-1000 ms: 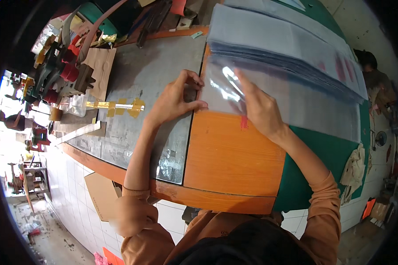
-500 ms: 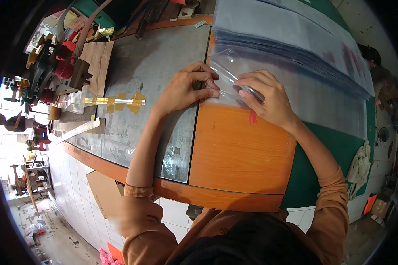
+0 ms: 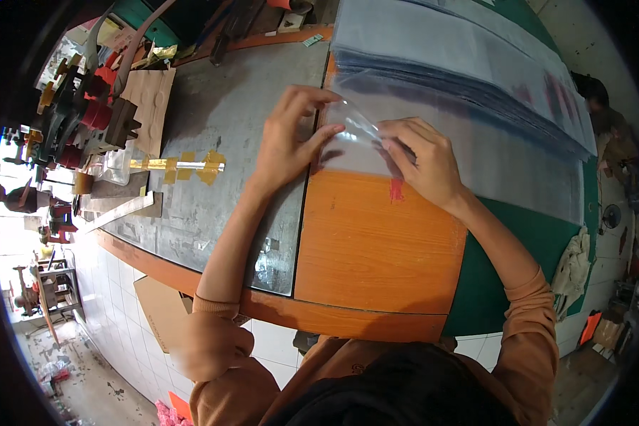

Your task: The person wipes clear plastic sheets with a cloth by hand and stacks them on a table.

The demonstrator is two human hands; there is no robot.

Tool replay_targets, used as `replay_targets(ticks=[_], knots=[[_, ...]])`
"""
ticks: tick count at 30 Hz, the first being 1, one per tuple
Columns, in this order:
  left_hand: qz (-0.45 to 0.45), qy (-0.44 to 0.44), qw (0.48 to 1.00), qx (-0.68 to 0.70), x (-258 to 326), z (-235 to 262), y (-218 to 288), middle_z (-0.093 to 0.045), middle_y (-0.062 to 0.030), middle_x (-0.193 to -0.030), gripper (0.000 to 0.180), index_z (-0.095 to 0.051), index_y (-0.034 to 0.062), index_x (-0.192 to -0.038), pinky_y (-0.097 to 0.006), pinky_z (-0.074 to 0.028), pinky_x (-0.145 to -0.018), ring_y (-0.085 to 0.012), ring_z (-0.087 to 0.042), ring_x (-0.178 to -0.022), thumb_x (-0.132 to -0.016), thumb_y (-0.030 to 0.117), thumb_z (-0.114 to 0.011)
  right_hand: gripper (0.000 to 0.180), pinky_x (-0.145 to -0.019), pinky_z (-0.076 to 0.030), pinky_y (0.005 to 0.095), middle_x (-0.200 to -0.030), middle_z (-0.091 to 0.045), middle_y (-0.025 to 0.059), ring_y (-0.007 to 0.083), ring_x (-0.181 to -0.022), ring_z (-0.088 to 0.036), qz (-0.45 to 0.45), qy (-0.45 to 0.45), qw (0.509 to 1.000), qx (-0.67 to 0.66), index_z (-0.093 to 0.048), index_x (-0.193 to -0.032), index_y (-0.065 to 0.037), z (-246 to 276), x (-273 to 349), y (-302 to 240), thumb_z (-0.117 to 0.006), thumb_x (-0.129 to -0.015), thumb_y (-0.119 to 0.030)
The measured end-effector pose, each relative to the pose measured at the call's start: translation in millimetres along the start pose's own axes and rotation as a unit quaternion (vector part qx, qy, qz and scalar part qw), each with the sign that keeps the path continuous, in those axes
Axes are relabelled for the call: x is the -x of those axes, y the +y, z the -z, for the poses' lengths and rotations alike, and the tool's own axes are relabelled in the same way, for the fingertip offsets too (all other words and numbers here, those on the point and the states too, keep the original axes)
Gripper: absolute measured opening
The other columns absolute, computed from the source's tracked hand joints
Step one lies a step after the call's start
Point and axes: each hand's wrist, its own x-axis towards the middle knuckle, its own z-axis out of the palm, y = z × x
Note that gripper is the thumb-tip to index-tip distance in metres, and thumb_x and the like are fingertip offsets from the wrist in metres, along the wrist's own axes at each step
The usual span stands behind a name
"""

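Observation:
A thin clear plastic sheet (image 3: 468, 153) lies across the wooden panel and the green mat, its left end lifted and folded up between my hands. My right hand (image 3: 427, 157) pinches the raised fold between thumb and fingers. At the sheet's left end is my left hand (image 3: 282, 142), its thumb and forefinger spread well apart, with the fingertips close to the film. Whether those fingertips touch the film is hard to make out. Just beyond lies a thick stack of clear plastic sheets (image 3: 433, 42), with bluish edges.
A grey metal plate (image 3: 227, 92) covers the table's left part, with yellow tape (image 3: 209, 167) around a silver strip. Machinery (image 3: 96, 113) stands at the far left. A pale cloth (image 3: 574, 266) hangs at the right edge of the green mat (image 3: 504, 263). Another person (image 3: 614, 135) is at the far right.
My left thumb and forefinger have spread apart, and that hand has shifted slightly left. The right hand keeps its pinch, and the raised film now stands in a narrower fold.

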Motion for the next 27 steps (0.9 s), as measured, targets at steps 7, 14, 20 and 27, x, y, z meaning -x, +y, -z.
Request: replay_targets(ticks=[7, 14, 20, 27], knots=[[-0.010, -0.258, 0.965, -0.040, -0.3, 18.5, -13.4, -0.053, -0.0058, -0.105, 0.047, -0.058, 0.0079, -0.104, -0.035, -0.039, -0.090, -0.0243, -0.048, -0.105, -0.063, 0.026, -0.074, 0.022, -0.064, -0.051, 0.0309, -0.092, -0.062, 0.0128, 0.0275, -0.080, -0.061, -0.005, 0.127, 0.990, -0.057, -0.059, -0.099, -0.005, -2.1, -7.5, -15.2, -0.056, -0.078, 0.001], [-0.012, -0.244, 0.968, -0.061, 1.1, 12.3, -18.3, -0.053, -0.0049, -0.102, 0.027, -0.067, 0.0103, -0.095, -0.035, -0.040, -0.087, -0.0231, -0.049, -0.101, -0.071, 0.021, -0.068, 0.024, -0.073, -0.049, 0.0334, -0.096, -0.061, 0.0121, 0.0258, -0.084, -0.058, 0.057, 0.001, 0.998, 0.027, -0.058, -0.099, -0.003, 3.6, -3.7, -10.7, -0.059, -0.075, -0.003], [-0.004, -0.171, 0.985, -0.026, 0.6, 5.2, -16.3, -0.054, -0.0062, -0.102, 0.034, -0.063, 0.0135, -0.102, -0.033, -0.044, -0.078, -0.0222, -0.053, -0.088, -0.071, 0.025, -0.070, 0.030, -0.076, -0.048, 0.0338, -0.099, -0.059, 0.0107, 0.0265, -0.084, -0.056, 0.076, -0.030, 0.994, 0.071, -0.056, -0.105, -0.006, 4.4, -3.7, -13.9, -0.060, -0.075, -0.004], [0.051, -0.233, 0.966, 0.100, 2.4, 21.2, -19.6, -0.053, -0.0075, -0.105, 0.058, -0.050, 0.0123, -0.119, -0.032, -0.041, -0.089, -0.0242, -0.051, -0.102, -0.067, 0.022, -0.073, 0.032, -0.070, -0.052, 0.0318, -0.097, -0.060, 0.0113, 0.0269, -0.077, -0.058, 0.013, 0.043, 0.998, -0.054, -0.056, -0.108, -0.008, 2.8, -5.6, -19.2, -0.057, -0.077, 0.002]])
